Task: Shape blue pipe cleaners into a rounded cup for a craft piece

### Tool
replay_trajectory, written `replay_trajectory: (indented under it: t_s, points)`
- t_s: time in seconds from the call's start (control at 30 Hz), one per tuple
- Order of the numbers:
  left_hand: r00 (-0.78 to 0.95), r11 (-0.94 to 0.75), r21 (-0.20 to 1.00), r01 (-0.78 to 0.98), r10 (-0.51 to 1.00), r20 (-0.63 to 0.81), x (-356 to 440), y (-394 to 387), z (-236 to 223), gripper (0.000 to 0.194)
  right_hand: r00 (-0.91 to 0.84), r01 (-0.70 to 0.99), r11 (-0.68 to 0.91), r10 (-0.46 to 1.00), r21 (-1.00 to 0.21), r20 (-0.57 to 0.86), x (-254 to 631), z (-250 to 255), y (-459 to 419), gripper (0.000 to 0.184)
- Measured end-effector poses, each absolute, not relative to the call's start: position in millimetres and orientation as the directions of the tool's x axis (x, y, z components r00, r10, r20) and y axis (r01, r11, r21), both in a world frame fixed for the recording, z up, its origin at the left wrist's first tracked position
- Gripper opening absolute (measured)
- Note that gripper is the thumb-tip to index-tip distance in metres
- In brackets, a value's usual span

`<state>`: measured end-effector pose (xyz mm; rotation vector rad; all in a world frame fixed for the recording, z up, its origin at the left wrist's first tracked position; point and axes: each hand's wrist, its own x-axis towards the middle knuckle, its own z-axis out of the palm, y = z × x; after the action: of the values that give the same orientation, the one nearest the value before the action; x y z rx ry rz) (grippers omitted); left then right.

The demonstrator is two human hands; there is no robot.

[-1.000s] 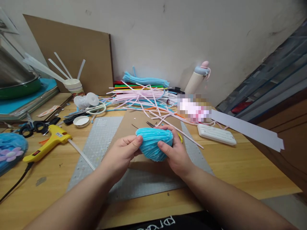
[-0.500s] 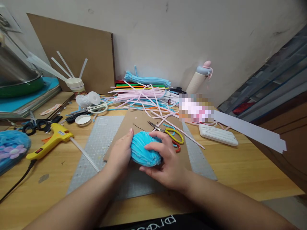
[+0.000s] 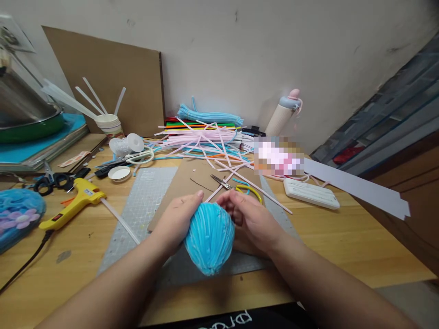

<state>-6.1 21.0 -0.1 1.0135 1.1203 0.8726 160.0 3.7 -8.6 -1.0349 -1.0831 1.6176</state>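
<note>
A ribbed, egg-shaped blue form [image 3: 210, 237] made of fuzzy pipe cleaners sits between both my hands above the cardboard sheet [image 3: 192, 180] on the grey cutting mat [image 3: 144, 201]. My left hand [image 3: 176, 219] cups its left side with the thumb on top. My right hand [image 3: 250, 217] has its fingers curled and pinched at the form's upper right end. The pointed end of the form faces me. Small scissors with yellow handles [image 3: 236, 186] lie just beyond my right hand.
A yellow glue gun [image 3: 72, 201] lies at left with its cord trailing off. Black scissors [image 3: 55, 180], a paper cup of sticks [image 3: 108, 121], a pile of pink and blue pipe cleaners [image 3: 206, 137], a bottle [image 3: 283, 114] and a white case [image 3: 310, 192] surround the mat.
The blue form has turned so its pointed end now faces me and it sits lower. My right hand moved from over its front to its far upper end.
</note>
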Motion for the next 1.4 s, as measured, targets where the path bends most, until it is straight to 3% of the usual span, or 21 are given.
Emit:
replay_trajectory:
  t_s: [0.1, 0.17, 0.27, 0.4, 0.53, 0.67, 0.73, 0.83, 0.93, 1.03, 1.1, 1.27, 1.4]
  points:
    - [0.343, 0.356, 0.934, 0.026, 0.875, -0.343, -6, 24, -8, 0.048, -0.421, -0.258, -0.37, 0.875, -0.892, -0.241, 150, -10, -1, 0.04]
    - [0.27, 0.278, 0.957, 0.081, 0.918, -0.29, -6, 26, -12, 0.048, -0.391, -0.238, -0.378, 0.88, -0.895, -0.268, 146, -16, 0, 0.04]
    - [0.145, 0.107, 0.973, 0.203, 0.98, -0.138, -7, 27, -13, 0.043, -0.272, -0.15, -0.286, 0.932, -0.946, -0.239, 143, -23, 5, 0.038]
    - [0.254, 0.084, 0.969, 0.233, 0.957, -0.144, -8, 24, -10, 0.039, -0.185, 0.038, -0.105, 0.977, -0.994, -0.11, 140, -17, 10, 0.03]
    - [0.203, 0.013, 0.971, 0.239, 0.977, -0.063, -9, 18, -7, 0.037, -0.236, 0.237, 0.075, 0.972, -0.969, 0.018, 132, -5, 14, 0.034]
    - [0.144, -0.137, 0.903, 0.406, 0.986, 0.085, -11, 11, -4, 0.037, -0.246, 0.374, 0.134, 0.968, -0.918, 0.041, 126, -2, 17, 0.036]
    - [0.187, -0.156, 0.886, 0.437, 0.979, 0.08, -12, 8, 0, 0.037, -0.251, 0.339, 0.106, 0.968, -0.935, 0.018, 126, 2, 16, 0.034]
    - [0.184, -0.034, 0.958, 0.284, 0.983, -0.02, -13, 9, 15, 0.039, -0.241, 0.162, 0.01, 0.97, -0.987, -0.03, 130, 13, 12, 0.031]
    - [0.035, 0.194, 0.98, 0.04, 0.98, -0.195, -12, 14, 32, 0.039, -0.175, 0.031, -0.034, 0.984, -0.999, -0.039, 136, 23, 11, 0.033]
    - [-0.174, 0.177, 0.982, -0.068, 0.967, -0.186, -10, 19, 34, 0.036, -0.105, -0.137, -0.057, 0.994, -0.989, -0.043, 137, 16, 13, 0.029]
    - [-0.263, 0.104, 0.993, -0.049, 0.958, -0.114, -8, 22, 25, 0.025, -0.024, -0.237, -0.057, 0.998, -0.97, -0.052, 134, 4, 15, 0.03]
    - [-0.185, 0.158, 0.982, 0.107, 0.973, -0.136, -9, 27, -5, 0.039, 0.135, -0.363, -0.043, 0.986, -0.931, -0.098, 120, -25, 13, 0.032]
    - [-0.183, 0.123, 0.977, 0.171, 0.979, -0.092, -13, 30, -17, 0.033, 0.161, -0.407, -0.036, 0.981, -0.913, -0.11, 115, -30, 8, 0.033]
